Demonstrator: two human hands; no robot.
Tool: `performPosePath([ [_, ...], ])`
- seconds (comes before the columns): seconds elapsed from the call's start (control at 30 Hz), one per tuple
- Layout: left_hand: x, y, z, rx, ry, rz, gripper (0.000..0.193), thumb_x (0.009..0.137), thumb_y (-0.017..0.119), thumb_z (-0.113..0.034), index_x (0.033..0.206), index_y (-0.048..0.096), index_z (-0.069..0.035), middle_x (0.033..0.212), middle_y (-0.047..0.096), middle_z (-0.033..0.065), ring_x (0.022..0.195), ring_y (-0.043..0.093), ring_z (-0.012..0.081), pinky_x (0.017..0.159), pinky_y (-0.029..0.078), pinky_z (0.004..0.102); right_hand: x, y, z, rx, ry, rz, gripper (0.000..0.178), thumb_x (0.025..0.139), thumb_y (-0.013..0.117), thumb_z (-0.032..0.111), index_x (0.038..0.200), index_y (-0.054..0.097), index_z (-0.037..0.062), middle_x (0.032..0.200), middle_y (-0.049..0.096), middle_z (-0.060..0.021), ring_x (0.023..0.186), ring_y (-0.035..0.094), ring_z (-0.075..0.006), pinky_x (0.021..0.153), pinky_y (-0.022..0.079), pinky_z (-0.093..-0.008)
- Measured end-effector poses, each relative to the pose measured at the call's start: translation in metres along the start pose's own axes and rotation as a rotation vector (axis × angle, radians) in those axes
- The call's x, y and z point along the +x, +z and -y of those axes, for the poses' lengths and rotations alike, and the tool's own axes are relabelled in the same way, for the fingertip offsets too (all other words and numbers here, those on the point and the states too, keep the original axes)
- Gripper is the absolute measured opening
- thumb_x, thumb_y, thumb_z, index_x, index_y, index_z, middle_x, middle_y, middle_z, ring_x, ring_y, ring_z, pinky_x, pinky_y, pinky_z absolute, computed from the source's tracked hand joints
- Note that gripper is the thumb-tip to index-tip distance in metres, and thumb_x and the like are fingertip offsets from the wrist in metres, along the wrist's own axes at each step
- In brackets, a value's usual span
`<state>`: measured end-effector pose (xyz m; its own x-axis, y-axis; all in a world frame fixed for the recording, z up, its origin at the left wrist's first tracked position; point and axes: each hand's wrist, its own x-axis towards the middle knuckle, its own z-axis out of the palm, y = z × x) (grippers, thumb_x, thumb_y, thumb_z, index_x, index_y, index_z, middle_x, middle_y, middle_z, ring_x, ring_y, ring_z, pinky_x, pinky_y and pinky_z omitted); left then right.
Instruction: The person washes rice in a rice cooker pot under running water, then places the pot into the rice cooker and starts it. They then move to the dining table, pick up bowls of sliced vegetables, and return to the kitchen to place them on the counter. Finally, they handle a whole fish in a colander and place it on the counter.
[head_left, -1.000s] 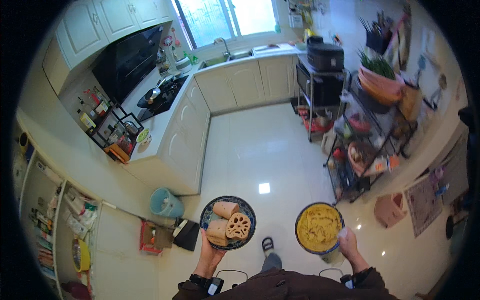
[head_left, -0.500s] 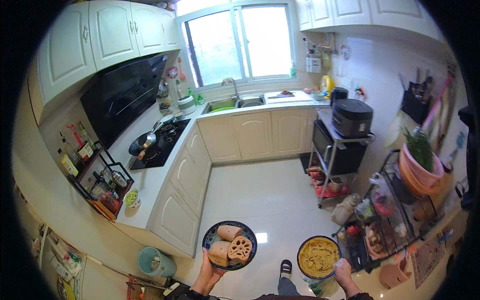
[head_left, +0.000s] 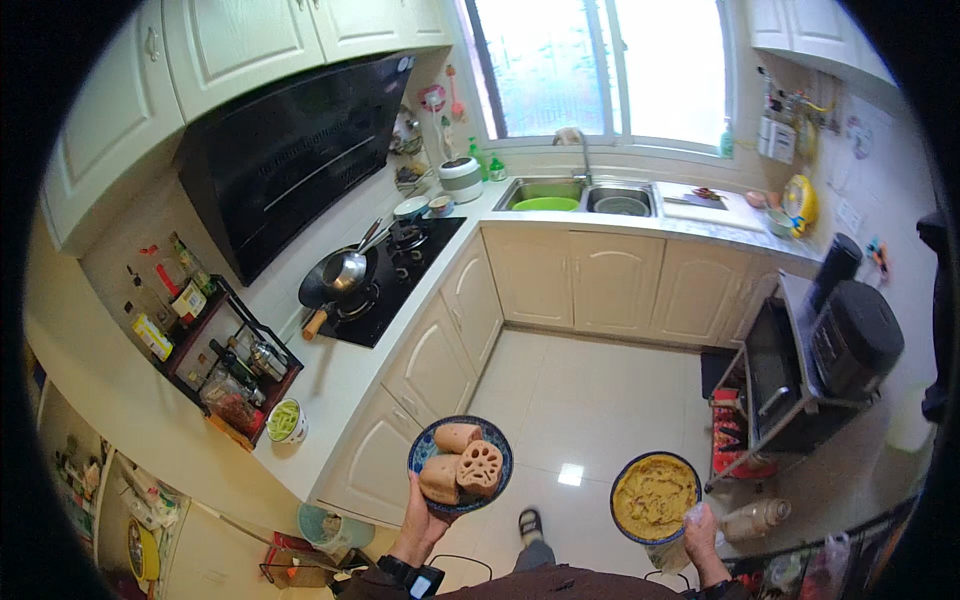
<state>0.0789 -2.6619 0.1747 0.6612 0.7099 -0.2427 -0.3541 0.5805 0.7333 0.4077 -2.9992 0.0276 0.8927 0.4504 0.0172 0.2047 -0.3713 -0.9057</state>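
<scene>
My left hand grips the edge of a blue patterned plate from below, its fingers mostly hidden underneath. Several pieces of lotus root lie on it, one showing its holed cut face. On the other side, my right hand is closed on the rim of a round, dark-blue-edged dish. A thick yellow-brown mixture fills this dish. Something whitish and thin, perhaps plastic, shows at the right fingers. Both dishes are held up over the floor, apart from each other.
Along the left counter stand a bottle rack, a cup of green pieces and a hob with a wok. The sink is under the window. A metal cart carries a black cooker at right. A bin stands below the counter.
My view has swung to the right-hand rim less and closer to the counter: hob and sink now appear nearer and farther right. Both hands keep hold of their dishes.
</scene>
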Motion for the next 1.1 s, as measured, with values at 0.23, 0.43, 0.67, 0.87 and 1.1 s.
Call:
performPosePath([
  [0.23, 0.167, -0.001, -0.068, -0.038, 0.048, -0.094, 0.072, 0.094, 0.023, -0.062, 0.141, 0.031, -0.009, 0.142, 0.038, 0.0108, 0.13, 0.038, 0.0282, 0.106, 0.034, 0.0473, 0.158, 0.083, 0.053, 0.113, 0.001, -0.058, 0.015, 0.074, 0.05, 0.005, 0.087, 0.051, -0.0009, 0.078, 0.055, -0.0114, 0.075, 0.053, -0.0242, 0.071, 0.044, -0.0358],
  [0.43, 0.288, 0.007, -0.133, 0.017, 0.007, -0.066, 0.072, 0.094, 0.018, -0.063, 0.142, 0.027, -0.011, 0.141, 0.036, 0.0129, 0.129, 0.038, 0.0288, 0.102, 0.039, 0.0458, 0.259, 0.136, 0.105, 0.112, -0.005, -0.003, 0.016, 0.078, 0.051, 0.005, 0.092, 0.052, -0.0008, 0.082, 0.058, -0.0118, 0.076, 0.055, -0.0223, 0.071, 0.044, -0.0338],
  [0.67, 0.431, 0.017, -0.18, -0.026, 0.049, -0.096, 0.072, 0.092, 0.018, -0.065, 0.143, 0.028, -0.015, 0.142, 0.037, 0.0108, 0.129, 0.038, 0.029, 0.101, 0.039, 0.0478, 0.395, 0.209, 0.154, 0.032, -0.044, 0.187, 0.017, 0.078, 0.051, 0.007, 0.092, 0.054, -0.0019, 0.081, 0.061, -0.0132, 0.078, 0.058, -0.0247, 0.074, 0.046, -0.0351],
  [0.87, 0.547, 0.017, -0.213, -0.18, 0.103, -0.168, 0.072, 0.092, 0.02, -0.064, 0.144, 0.027, -0.015, 0.145, 0.033, 0.0113, 0.131, 0.035, 0.0325, 0.104, 0.036, 0.0506, 0.502, 0.268, 0.211, -0.093, -0.132, 0.294, 0.021, 0.079, 0.054, 0.01, 0.097, 0.053, -0.0004, 0.09, 0.062, -0.0196, 0.086, 0.058, -0.0356, 0.078, 0.045, -0.0403],
  [1.1, 0.696, -0.009, -0.259, -0.23, 0.138, -0.209, 0.071, 0.092, 0.023, -0.064, 0.144, 0.025, -0.015, 0.146, 0.029, 0.0114, 0.131, 0.033, 0.0323, 0.103, 0.034, 0.0533, 0.596, 0.33, 0.284, 0.049, -0.083, 0.371, 0.021, 0.079, 0.054, 0.011, 0.096, 0.053, -0.001, 0.089, 0.061, -0.0216, 0.085, 0.058, -0.0378, 0.075, 0.045, -0.0417],
])
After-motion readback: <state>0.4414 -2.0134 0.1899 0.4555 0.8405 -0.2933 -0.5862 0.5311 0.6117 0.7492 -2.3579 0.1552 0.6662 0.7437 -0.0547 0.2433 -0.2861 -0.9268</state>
